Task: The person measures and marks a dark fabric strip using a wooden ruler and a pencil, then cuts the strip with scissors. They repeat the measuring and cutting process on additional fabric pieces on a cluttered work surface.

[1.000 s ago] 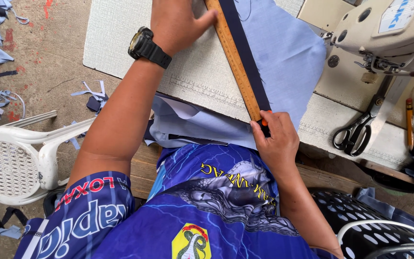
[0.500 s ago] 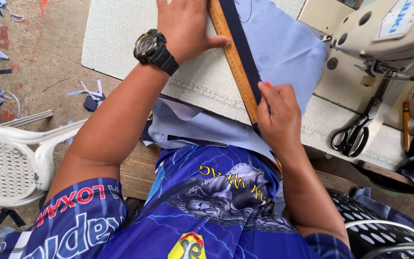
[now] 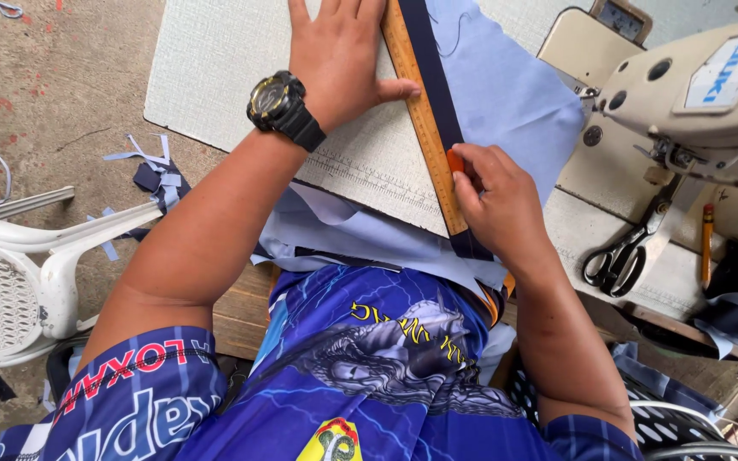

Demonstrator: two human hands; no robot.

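While you mark, your hands pin ruler and cloth.
From the head view: your left hand (image 3: pixel 341 60) presses the wooden ruler (image 3: pixel 421 119) flat, fingers spread (thumb touching its edge); your right hand (image 3: pixel 495 201) pinches an orange marker (image 3: pixel 455 161) against the dark strip (image 3: pixel 431 85) on light blue fabric (image 3: pixel 514 94).

light: bright, even daylight — no glare | shadows: soft, faint under the left hand (image 3: pixel 339 55) and forearm | focus: sharp throughout, no motion blur | edges: mild wide-angle stretch — corners bowed
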